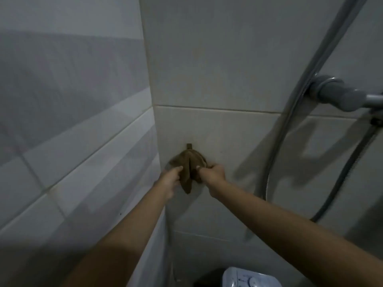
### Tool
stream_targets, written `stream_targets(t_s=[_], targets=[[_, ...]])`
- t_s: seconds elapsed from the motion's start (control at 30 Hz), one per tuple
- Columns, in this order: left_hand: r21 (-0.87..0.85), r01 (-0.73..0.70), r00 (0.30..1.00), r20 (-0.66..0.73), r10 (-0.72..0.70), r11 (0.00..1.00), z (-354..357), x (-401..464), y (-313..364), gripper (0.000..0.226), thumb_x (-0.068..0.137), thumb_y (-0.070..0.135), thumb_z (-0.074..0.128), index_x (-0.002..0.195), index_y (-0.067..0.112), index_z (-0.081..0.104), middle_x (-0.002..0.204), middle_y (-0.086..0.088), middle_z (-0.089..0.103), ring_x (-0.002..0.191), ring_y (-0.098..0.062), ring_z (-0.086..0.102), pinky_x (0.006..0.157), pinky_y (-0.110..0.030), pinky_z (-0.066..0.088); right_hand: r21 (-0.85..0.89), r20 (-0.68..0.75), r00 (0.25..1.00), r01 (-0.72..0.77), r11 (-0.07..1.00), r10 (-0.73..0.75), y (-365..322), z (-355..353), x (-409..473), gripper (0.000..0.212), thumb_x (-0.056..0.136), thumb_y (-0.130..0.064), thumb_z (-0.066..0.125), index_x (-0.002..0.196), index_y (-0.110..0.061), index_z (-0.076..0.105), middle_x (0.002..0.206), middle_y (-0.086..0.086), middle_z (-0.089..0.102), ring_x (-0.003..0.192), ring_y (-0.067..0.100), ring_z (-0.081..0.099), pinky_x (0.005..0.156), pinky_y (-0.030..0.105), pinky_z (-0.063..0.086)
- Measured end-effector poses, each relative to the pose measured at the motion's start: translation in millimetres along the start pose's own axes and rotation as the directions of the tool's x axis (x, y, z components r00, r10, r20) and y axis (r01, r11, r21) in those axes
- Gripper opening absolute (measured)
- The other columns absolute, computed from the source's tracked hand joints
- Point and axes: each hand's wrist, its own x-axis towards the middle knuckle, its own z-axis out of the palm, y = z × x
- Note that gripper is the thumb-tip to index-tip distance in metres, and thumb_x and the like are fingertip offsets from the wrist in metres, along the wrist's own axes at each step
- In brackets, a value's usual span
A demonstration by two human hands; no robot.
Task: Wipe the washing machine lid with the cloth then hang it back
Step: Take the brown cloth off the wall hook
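a: where's the cloth (187, 168) right now?

b: it's a brown one, bunched against the pale tiled wall (228, 59) close to the inside corner, a little below the middle of the view. its top hangs from a small dark hook (189, 146) at about 12 o'clock of the bundle, and a pointed tail droops down at 6 o'clock.

a: and the hands?

b: both arms reach up from the bottom edge. the left hand (171, 180) sits at the cloth's 8 o'clock, its fingers curled closed and pinching the left fold. the right hand (213, 172) is at 3 o'clock, fingers also closed tight around the right fold, thumb lying on top of the fabric.

a: so both are gripping it?

b: yes, one on each side, with the fabric bulging between them.

a: anything of the washing machine (248, 278)?

b: only a white and blue sliver at 6 o'clock, at the very bottom edge, well below the cloth. the lid itself i can't make out.

a: what's over at 3 o'clock?

b: a grey shower hose (290, 121) curving down the wall, and a grey fitting (335, 93) sticking out beside it.
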Motion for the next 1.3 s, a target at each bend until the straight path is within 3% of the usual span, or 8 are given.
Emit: stream_targets(t_s=[0.17,0.37,0.57,0.77,0.93,1.03,1.17,1.3], targets=[[-0.029,0.066,0.993,0.103,-0.063,0.997,2.5,-5.0,2.0,0.041,0.088,0.026,0.061,0.125,0.007,0.055,0.114,-0.006,0.062,0.114,-0.028,0.057,0.09,-0.033,0.045,0.019,-0.038,0.998,0.053,0.998,-0.052,-7.0,-1.4,1.8,0.016,0.082,-0.018,0.055,0.07,-0.014,0.045,0.075,0.009,0.053,0.073,0.026,0.054,0.055,0.03,0.043],[-0.038,-0.155,0.988,0.006,0.156,0.987,-10.4,-5.7,8.4,0.039,0.083,0.022,0.068,0.118,0.008,0.06,0.114,-0.014,0.068,0.099,-0.03,0.066,0.09,-0.043,0.053,0.047,-0.067,0.993,0.102,0.994,-0.098,-21.8,-13.4,-0.1,0.023,0.089,-0.021,0.053,0.106,-0.006,0.049,0.097,0.01,0.054,0.093,0.025,0.056,0.093,0.043,0.052],[-0.029,-0.334,0.943,-0.02,0.333,0.942,-10.2,-31.1,27.5,0.032,0.085,0.013,0.066,0.115,0.002,0.061,0.107,-0.012,0.067,0.094,-0.025,0.066,0.076,-0.031,0.054,0.127,-0.08,0.992,0.112,0.985,-0.103,-38.5,-35.8,-9.1,0.048,0.084,-0.025,0.066,0.12,0.001,0.05,0.113,0.011,0.06,0.101,0.025,0.06,0.095,0.04,0.053],[0.007,-0.369,0.929,0.02,0.369,0.929,11.7,-69.9,22.1,0.029,0.08,0.011,0.072,0.105,0.0,0.063,0.107,-0.017,0.069,0.093,-0.027,0.067,0.076,-0.032,0.054,0.108,0.146,0.988,0.022,0.994,-0.038,-47.3,-93.6,-44.5,0.034,0.093,-0.025,0.054,0.119,-0.003,0.055,0.108,0.013,0.06,0.107,0.031,0.06,0.095,0.042,0.052],[0.179,-0.207,0.976,0.098,0.192,0.962,70.8,-121.3,-9.9,0.008,0.088,0.018,0.063,0.085,0.012,0.061,0.084,-0.008,0.065,0.072,-0.016,0.061,0.054,-0.022,0.051,-0.051,0.085,0.957,0.283,0.958,-0.278,-37.4,-161.9,-66.1,0.017,0.098,-0.021,0.043,0.091,-0.013,0.056,0.085,0.006,0.054,0.087,0.023,0.052,0.078,0.027,0.04],[0.298,-0.023,0.995,0.104,-0.008,0.954,93.3,-136.3,-26.9,0.036,0.093,0.036,0.051,0.118,0.01,0.052,0.113,-0.016,0.061,0.102,-0.026,0.063,0.083,-0.032,0.046,-0.189,0.072,0.94,0.341,0.921,-0.333,-28.4,-180.8,-67.0,0.016,0.095,-0.021,0.046,0.095,-0.007,0.055,0.088,0.01,0.053,0.087,0.023,0.051,0.076,0.029,0.04],[0.186,0.231,0.91,0.307,-0.28,0.955,127.7,-158.1,-55.9,0.073,0.096,0.054,0.025,0.127,-0.008,0.047,0.122,-0.024,0.059,0.114,-0.036,0.056,0.108,-0.043,0.033,-0.23,0.118,0.941,0.336,0.913,-0.317,-10.5,-203.7,-76.7,0.012,0.094,-0.021,0.049,0.093,-0.01,0.051,0.087,0.008,0.054,0.087,0.024,0.053,0.076,0.031,0.042],[-0.124,0.348,0.841,0.479,-0.251,0.929,160.6,-181.0,-79.2,0.085,0.09,0.067,0.015,0.113,-0.002,0.06,0.101,-0.023,0.068,0.099,-0.037,0.06,0.087,-0.048,0.046,-0.133,0.136,0.961,0.26,0.957,-0.242,8.1,-224.4,-89.6,0.015,0.094,-0.02,0.05,0.084,-0.01,0.055,0.082,0.007,0.057,0.087,0.023,0.056,0.082,0.034,0.049]])
